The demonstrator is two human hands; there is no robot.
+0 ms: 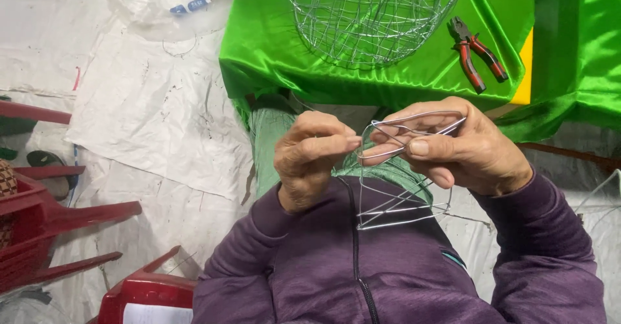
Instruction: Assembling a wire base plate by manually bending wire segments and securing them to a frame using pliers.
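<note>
Wire frame (398,169) held above the lap, between both hands.
Right hand (466,146) clamps the bent loops steady; left hand (310,156) pinches one strand, perhaps to twist it; pliers (477,54) lie on the green counter (259,52).

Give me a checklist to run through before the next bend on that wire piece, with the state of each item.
1. Left hand pinching the wire frame at its near end: ok.
2. Right hand gripping the frame's upper loops, thumb pressed on the strands: ok.
3. Frame held off the lap, lower loops hanging free over the purple jacket: ok.
4. Pliers lying on the green cloth, unheld: ok.
5. Wire basket on the cloth, apart from both hands: ok.
6. Loose wire end secured or sharp: cannot tell.
</note>
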